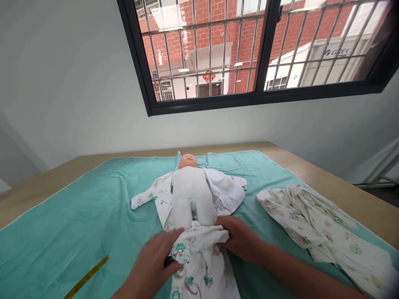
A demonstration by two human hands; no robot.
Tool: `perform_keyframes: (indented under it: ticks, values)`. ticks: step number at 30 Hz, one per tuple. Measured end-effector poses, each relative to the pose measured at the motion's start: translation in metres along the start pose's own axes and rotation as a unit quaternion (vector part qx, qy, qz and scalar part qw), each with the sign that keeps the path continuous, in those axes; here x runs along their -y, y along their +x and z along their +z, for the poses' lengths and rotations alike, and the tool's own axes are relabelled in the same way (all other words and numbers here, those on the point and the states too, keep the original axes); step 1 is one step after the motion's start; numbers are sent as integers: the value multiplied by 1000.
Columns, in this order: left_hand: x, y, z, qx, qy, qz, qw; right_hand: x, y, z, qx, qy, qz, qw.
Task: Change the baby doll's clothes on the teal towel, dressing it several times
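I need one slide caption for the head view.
Left hand and right hand handle a printed white garment at a doll's legs on teal cloth.

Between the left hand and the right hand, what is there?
White printed cloth, with folds in it, lies between the left hand and the right hand; the head view shows it.

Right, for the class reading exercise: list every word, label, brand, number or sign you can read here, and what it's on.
"GREE", its second letter crossed by a window bar, on the pale casing outside.
Red diamond sign outside: too small to read.
Small blue mark outside: too small to read.
Yellow strip: any markings too blurred to read.
Printed garment at the hands: pictures, no readable words.
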State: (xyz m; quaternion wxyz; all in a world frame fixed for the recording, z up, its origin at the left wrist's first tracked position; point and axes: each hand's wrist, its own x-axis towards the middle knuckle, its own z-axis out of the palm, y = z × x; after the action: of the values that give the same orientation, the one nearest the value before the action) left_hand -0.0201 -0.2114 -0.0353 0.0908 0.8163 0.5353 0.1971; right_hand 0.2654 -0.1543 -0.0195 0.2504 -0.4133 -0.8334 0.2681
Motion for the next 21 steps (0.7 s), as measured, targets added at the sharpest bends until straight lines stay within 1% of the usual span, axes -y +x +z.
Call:
perform_keyframes:
  ticks: [2,5,8,12,16,17,19,21]
  values:
    - [-3,2,-1,8,-10,-8,1000,0,-1,-3,13,19,6,1000]
    - [-4,7,-3,29,-28,-26,999,-5,0,-7,32,75,7,997]
    - [-6,16,-7,47,-49,-49,997,-15,9,-8,23,115,-1,993]
    - [-9,29,-10,53,-66,-67,994,-27,22,-9,24,121,-25,992]
    - [-14,32,-8,44,-77,-76,993,-26,24,-14,32,115,-12,993]
    - [-16,29,-7,40,-82,-79,993,-24,22,-17,45,115,-4,992]
    - [-18,21,-8,34,-99,-85,991,-20,15,-25,92,118,11,989]
    - [-17,9,-10,54,-125,-81,987,-18,7,-34,150,111,16,982]
